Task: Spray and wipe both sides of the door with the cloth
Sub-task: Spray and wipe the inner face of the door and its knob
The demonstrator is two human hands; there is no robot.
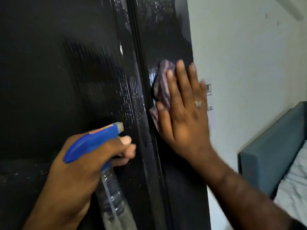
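Pressing flat with spread fingers, the right hand (184, 112) pins the cloth (163, 87) to the wet black door (167, 39) at two o'clock so it can rub, while the left hand (79, 163) at seven o'clock squeezes the spray bottle (93, 143), ready for more.

No text can be read: the orange label (101, 130) on the spray bottle's blue head (93, 143) and the paper notice (209, 93) on the wall at three o'clock are blurred.

Cloth (163, 90) on door (66, 63) w/ right hand (184, 117) over it; spray bottle (99, 146) lower left.
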